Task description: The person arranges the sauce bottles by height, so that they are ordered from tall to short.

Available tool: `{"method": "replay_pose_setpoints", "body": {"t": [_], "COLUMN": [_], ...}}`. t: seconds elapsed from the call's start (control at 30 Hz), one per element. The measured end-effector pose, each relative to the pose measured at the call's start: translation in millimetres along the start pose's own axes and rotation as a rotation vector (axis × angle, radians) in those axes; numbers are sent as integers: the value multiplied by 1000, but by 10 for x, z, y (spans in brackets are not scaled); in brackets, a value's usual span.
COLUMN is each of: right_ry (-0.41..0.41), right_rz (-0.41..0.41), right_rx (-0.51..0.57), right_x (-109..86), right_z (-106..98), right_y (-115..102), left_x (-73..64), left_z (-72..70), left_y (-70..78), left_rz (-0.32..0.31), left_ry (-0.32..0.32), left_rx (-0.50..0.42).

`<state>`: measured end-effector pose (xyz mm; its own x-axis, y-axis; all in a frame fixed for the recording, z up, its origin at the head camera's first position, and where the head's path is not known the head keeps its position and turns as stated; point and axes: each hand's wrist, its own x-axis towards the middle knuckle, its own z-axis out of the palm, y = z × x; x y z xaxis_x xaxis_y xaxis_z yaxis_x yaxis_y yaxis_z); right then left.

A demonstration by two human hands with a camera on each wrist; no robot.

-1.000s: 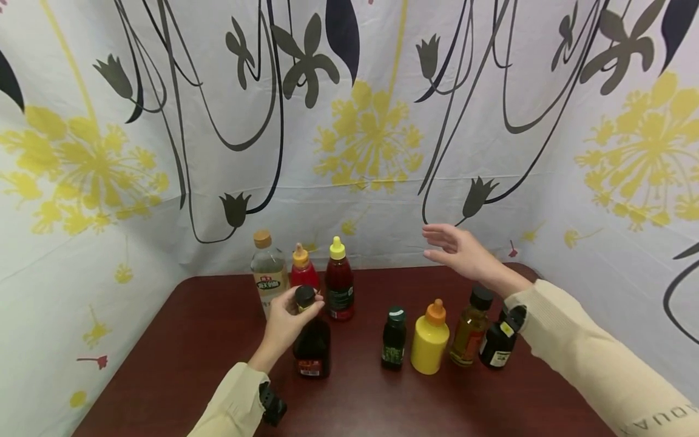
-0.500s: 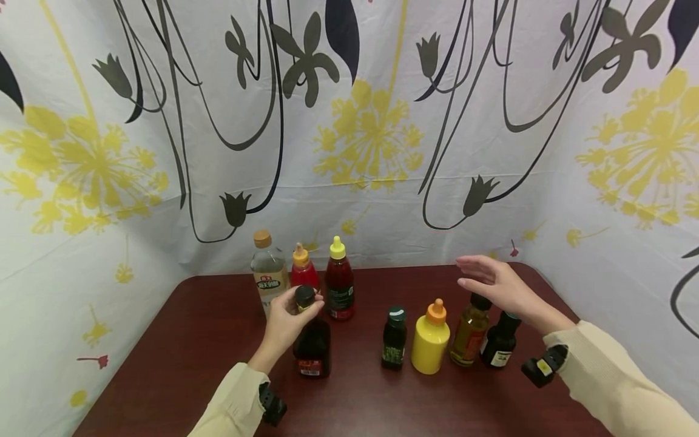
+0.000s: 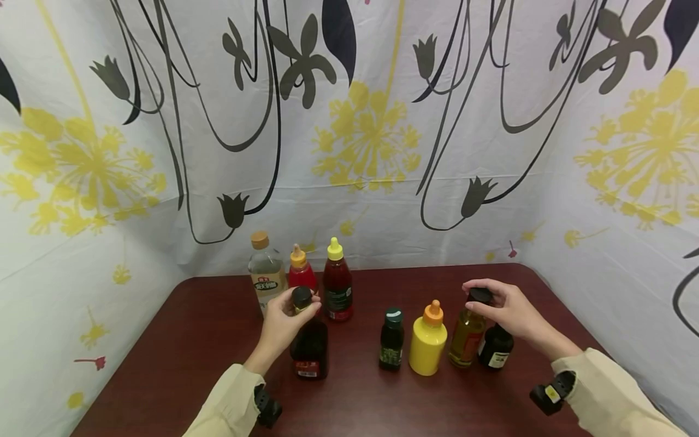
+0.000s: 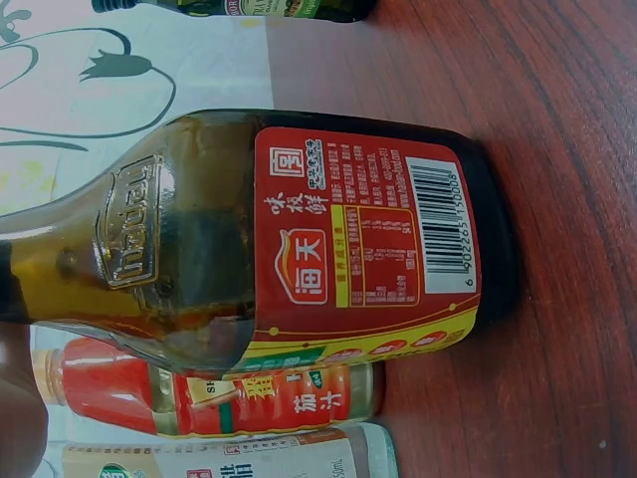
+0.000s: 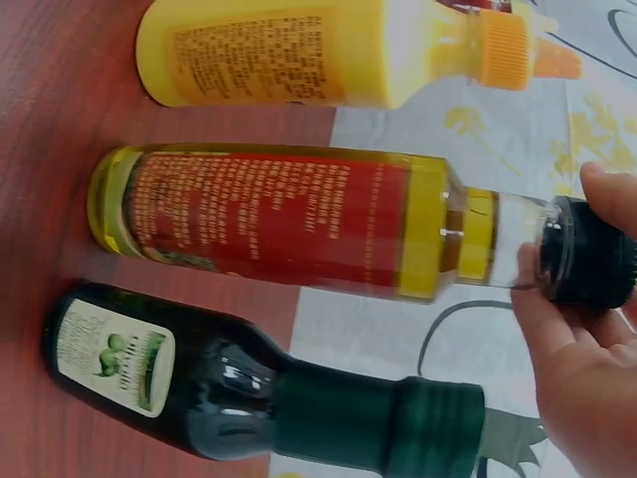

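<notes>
In the head view my left hand (image 3: pixel 278 331) grips the neck of a dark soy sauce bottle (image 3: pixel 309 355), just under its black cap. That bottle stands upright on the table; its red label (image 4: pixel 368 219) fills the left wrist view. At the right, the fingers and thumb of my right hand (image 3: pixel 510 308) are round the black cap and neck of a yellow oil bottle (image 3: pixel 467 340), also upright. The right wrist view shows this bottle's red label (image 5: pixel 279 219). Close beside it stands a dark bottle with a green neck (image 5: pixel 239 373), partly under my hand in the head view.
A yellow squeeze bottle (image 3: pixel 428 346) and a small green-capped bottle (image 3: pixel 391 349) stand left of the oil. Behind my left hand are a vinegar bottle (image 3: pixel 267 280), a ketchup bottle (image 3: pixel 302 276) and a yellow-capped red sauce bottle (image 3: pixel 338 288). A patterned cloth (image 3: pixel 377 230) hangs behind the table (image 3: pixel 371 400).
My right hand has come down and to the right from above the table's back, and now holds the oil bottle's top. The left hand keeps its grip on the soy sauce bottle.
</notes>
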<state>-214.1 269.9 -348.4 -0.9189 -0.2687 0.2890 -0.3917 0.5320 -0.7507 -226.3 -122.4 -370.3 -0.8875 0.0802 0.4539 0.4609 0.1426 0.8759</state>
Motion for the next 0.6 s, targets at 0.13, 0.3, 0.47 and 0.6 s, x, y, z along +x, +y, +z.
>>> {"method": "replay_pose_setpoints", "body": {"t": [0.13,0.3,0.47,0.6], "right_ry": [18,28,28,24], "right_rz": [-22,-36,-37,-17], "right_rx": [-1,-5,3,16], "right_x": [-8,-13,-17,-27], "right_z": [20,23,24,25], "right_y": [25,43,56,46], "left_x": [5,17,30,67], "left_z": [-10,-26,-66,-88], "left_y": [24,52,-4,-102], "left_rz": [-10,-26,-31,-69], "left_ry": [-9,-35,-78,-97], "left_rx": [22,40,65,79]}}
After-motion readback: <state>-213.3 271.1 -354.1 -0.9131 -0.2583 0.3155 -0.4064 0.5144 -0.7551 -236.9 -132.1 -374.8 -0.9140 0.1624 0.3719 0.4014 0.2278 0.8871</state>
